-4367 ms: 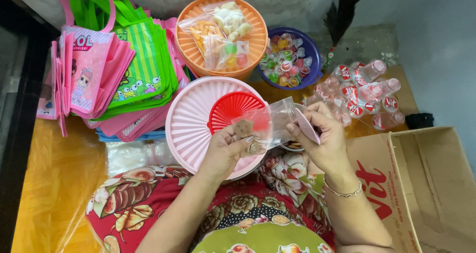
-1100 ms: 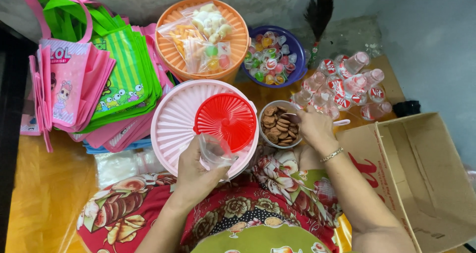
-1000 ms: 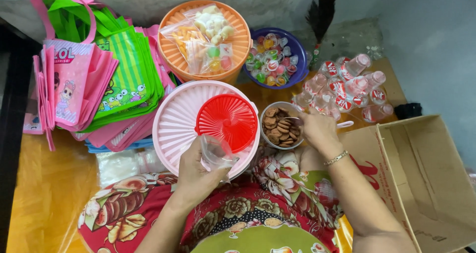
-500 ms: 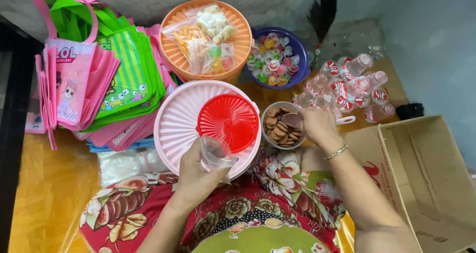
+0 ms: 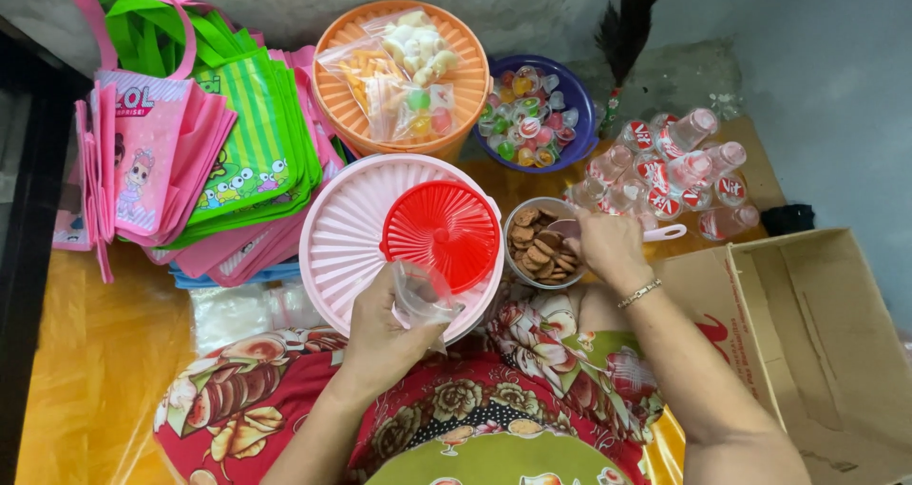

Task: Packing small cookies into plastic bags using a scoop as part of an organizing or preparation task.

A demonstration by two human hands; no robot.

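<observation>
We saw left hand [image 5: 380, 338] pinching a crinkly clear plastic bag [image 5: 421, 295] over the ribbed pink lid's [image 5: 342, 238] near edge | right hand [image 5: 608, 247] gripping a scoop [image 5: 665, 232] at the round biscuit bowl [image 5: 541, 243].

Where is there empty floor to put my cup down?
Bare yellow floor lies left of the clear plastic sheets, below the tote bags. The open cardboard box also has room inside. Between the pink lid, biscuit bowl and small bottles it is crowded.
</observation>
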